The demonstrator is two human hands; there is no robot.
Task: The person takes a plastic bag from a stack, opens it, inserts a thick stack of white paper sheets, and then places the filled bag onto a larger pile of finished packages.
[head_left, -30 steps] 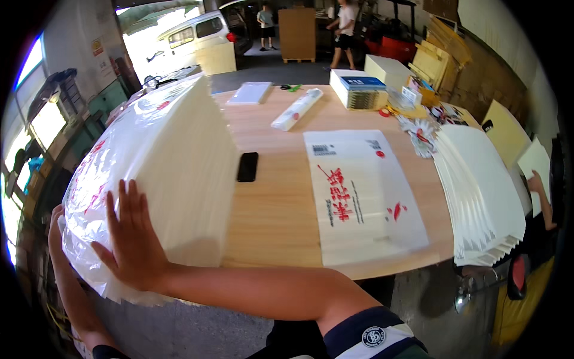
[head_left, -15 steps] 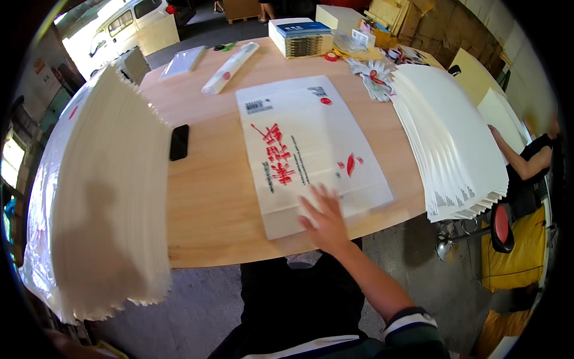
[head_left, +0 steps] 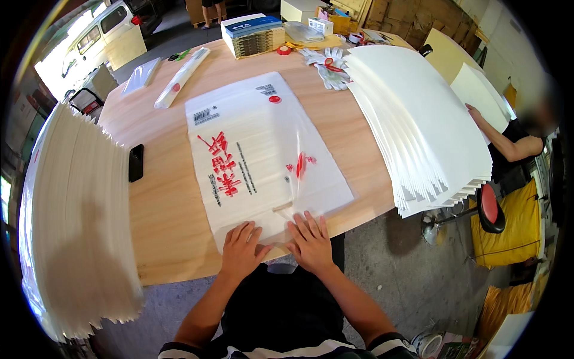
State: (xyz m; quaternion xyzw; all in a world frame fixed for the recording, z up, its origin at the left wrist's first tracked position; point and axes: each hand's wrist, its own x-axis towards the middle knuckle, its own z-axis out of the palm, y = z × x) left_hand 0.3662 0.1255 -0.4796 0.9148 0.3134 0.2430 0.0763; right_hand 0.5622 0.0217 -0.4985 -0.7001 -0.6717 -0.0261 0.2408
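Our left hand [head_left: 242, 250] and right hand [head_left: 311, 242] are lying palm-down, fingers loose and unclenched, on the near end of a thin, milky, rectangular plastic bag [head_left: 266, 158], kinda creased just ahead of the right one. Underneath's a smooth wood-grain table [head_left: 164, 239]. Left of our grip, a shaggy-edged stack [head_left: 84, 209]; off right, scuffed grey floor [head_left: 382, 269].

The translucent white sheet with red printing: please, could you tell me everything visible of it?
The translucent white, plastic-looking sheet bears large red characters, smaller red marks and black printing. It lies mostly flat, creased toward the near edge, on the light wood-grained table. The bare left hand and right hand rest at that edge. Whether it is a bag is unclear.
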